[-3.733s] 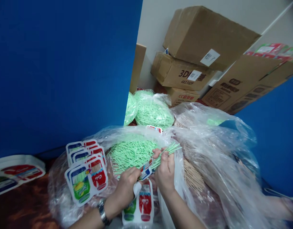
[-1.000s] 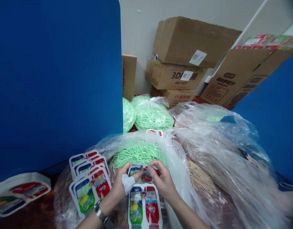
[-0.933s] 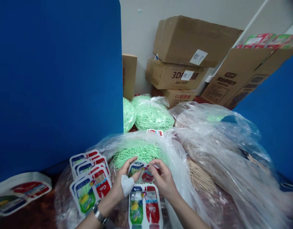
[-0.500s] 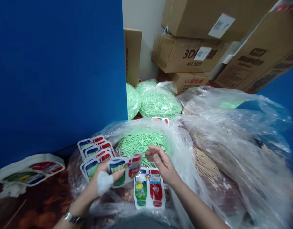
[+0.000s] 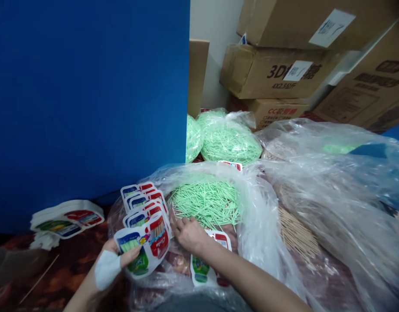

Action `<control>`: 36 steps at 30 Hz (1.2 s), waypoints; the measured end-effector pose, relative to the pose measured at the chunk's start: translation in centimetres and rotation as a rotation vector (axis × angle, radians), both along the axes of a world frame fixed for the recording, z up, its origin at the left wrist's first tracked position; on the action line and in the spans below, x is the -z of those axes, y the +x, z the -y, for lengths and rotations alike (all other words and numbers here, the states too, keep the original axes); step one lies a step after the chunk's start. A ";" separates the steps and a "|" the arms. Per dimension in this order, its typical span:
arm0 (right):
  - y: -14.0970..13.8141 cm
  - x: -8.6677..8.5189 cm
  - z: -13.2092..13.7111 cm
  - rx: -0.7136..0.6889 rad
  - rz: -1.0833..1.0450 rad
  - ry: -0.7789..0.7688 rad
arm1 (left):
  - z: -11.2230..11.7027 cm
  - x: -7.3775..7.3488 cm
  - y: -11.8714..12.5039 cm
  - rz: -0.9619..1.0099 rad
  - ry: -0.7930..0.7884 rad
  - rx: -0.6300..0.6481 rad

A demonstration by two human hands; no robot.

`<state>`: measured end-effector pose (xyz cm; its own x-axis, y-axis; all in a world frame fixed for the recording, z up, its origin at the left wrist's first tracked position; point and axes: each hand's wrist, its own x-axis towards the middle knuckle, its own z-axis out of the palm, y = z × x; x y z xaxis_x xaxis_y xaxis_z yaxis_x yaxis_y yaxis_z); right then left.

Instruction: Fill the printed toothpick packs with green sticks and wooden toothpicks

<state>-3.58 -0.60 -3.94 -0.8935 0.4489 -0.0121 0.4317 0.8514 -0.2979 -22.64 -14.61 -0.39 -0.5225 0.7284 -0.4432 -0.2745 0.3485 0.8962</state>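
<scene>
My left hand (image 5: 113,260), with a white bandage on the thumb, pinches a printed pouch (image 5: 144,247) with green and red panels and lays it on a fanned row of filled pouches (image 5: 143,203). My right hand (image 5: 188,234) rests palm down, fingers spread, at the near edge of a heap of green sticks (image 5: 206,201) inside an open clear plastic bag (image 5: 251,203). An empty pouch (image 5: 206,264) lies partly under my right forearm.
A stack of flat pouches (image 5: 66,217) lies at the left on the dark table. A blue partition (image 5: 89,95) stands behind. More bagged green sticks (image 5: 230,138), a bag of tan sticks (image 5: 297,236) and cardboard boxes (image 5: 284,73) fill the back and right.
Both hands held a pouch over the green sticks. My left hand carried it left to the fanned row, while my right hand let go and dropped onto the stick heap.
</scene>
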 end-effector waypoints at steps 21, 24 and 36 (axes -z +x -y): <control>11.8 0.7 -3.0 0.330 0.311 -0.119 | -1.0 4.7 -0.2 -1.381 -0.033 0.033; 12.0 1.1 -3.7 0.379 0.189 -0.209 | -2.8 3.9 2.3 -1.310 0.223 0.161; 12.2 -3.9 -2.0 0.530 -0.418 -0.650 | -7.3 3.2 13.3 -0.457 0.119 0.647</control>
